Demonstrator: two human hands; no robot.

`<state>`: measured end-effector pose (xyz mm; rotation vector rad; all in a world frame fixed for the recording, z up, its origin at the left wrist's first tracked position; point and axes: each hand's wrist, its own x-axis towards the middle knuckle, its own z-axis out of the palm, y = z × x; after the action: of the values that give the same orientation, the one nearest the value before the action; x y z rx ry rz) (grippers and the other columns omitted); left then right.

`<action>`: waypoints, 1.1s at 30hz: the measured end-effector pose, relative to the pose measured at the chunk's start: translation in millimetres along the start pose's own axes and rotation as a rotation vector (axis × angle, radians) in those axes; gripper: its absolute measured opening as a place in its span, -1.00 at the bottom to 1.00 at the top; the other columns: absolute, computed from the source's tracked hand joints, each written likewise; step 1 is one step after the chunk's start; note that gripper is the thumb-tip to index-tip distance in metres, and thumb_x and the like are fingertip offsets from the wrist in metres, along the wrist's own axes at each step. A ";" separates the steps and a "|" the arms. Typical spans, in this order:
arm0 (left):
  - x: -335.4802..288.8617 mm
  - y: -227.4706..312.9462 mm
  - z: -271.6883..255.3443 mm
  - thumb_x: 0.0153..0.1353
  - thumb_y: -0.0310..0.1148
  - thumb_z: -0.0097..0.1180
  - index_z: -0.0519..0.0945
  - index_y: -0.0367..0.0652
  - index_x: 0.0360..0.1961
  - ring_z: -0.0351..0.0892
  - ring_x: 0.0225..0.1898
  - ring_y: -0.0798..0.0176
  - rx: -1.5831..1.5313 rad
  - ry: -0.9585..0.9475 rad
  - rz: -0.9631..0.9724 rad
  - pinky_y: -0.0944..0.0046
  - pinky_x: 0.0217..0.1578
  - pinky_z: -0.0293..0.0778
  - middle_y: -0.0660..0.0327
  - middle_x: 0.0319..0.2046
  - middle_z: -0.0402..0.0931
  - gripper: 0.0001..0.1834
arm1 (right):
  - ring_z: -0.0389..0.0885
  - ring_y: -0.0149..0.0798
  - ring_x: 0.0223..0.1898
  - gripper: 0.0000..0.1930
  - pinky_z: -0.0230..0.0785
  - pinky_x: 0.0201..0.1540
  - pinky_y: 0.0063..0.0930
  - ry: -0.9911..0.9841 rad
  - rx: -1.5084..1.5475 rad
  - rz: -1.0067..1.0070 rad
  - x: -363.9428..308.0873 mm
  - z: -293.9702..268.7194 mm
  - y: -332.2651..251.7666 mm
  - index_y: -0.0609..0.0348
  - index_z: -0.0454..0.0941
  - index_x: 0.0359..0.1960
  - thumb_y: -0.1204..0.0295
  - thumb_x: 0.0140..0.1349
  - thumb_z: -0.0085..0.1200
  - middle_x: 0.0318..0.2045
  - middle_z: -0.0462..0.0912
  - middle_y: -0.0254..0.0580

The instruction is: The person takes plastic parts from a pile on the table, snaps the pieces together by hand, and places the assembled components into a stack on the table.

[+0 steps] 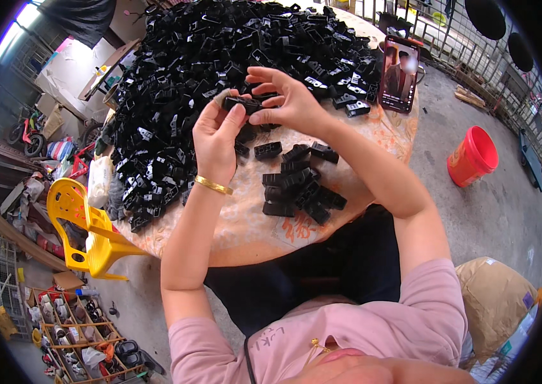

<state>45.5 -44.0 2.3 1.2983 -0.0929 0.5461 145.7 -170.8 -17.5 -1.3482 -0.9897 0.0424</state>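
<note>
Over the table, my left hand (218, 131) pinches a small black plastic part (240, 102) between thumb and fingers. A wrapping covers one of its fingertips, and a gold bangle sits on the wrist. At the part's right end, my right hand (290, 102) has its fingers spread and curved; whether the thumb touches the part I cannot tell. Beyond both hands rises a large heap of similar black plastic parts (175, 83). Nearer me, a small pile of black parts (296, 182) lies on the patterned tablecloth (239, 233).
A phone (399, 73) stands upright at the table's right, its screen lit. Right of the table, a red bucket (472, 157) is on the floor. To the left are a yellow plastic chair (95, 240) and a shoe rack (82, 345). A brown sack (495, 301) sits at lower right.
</note>
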 end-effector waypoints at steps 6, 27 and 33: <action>-6.7 15.8 -0.8 0.09 -0.52 0.09 0.41 -0.34 -0.06 0.49 -0.24 0.38 0.395 -0.442 -0.126 0.41 -0.18 0.42 0.16 -0.24 0.52 -0.64 | 0.55 -0.42 -0.38 -0.68 0.41 -0.32 -0.56 0.169 -0.115 0.132 17.5 -48.1 5.7 0.15 0.52 -0.13 0.24 0.14 0.09 -0.34 0.63 -0.25; 35.1 -39.7 9.4 -0.08 -0.51 0.19 0.56 -0.24 -0.31 0.51 -0.30 0.23 0.949 -0.255 0.175 0.32 -0.31 0.45 0.19 -0.37 0.52 -0.77 | 0.41 -0.54 -0.56 -0.67 0.30 -0.50 -0.70 0.066 0.084 0.348 15.8 -50.0 18.2 0.15 0.55 -0.18 0.63 0.00 -0.12 -0.57 0.47 -0.41; 23.1 -30.5 -14.3 0.21 -0.45 0.00 0.49 -0.23 -0.16 0.51 -0.24 0.33 -0.126 0.024 -0.332 0.28 -0.16 0.50 0.19 -0.26 0.51 -0.82 | 0.53 -0.32 -0.18 -0.56 0.46 -0.06 -0.45 -0.047 0.527 0.414 9.9 -32.8 10.0 0.20 0.37 0.04 0.60 0.05 0.08 -0.14 0.41 -0.20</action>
<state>75.5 -28.0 -20.5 1.1536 0.1059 0.2670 176.8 -188.3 -16.7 -1.0400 -0.6577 0.6095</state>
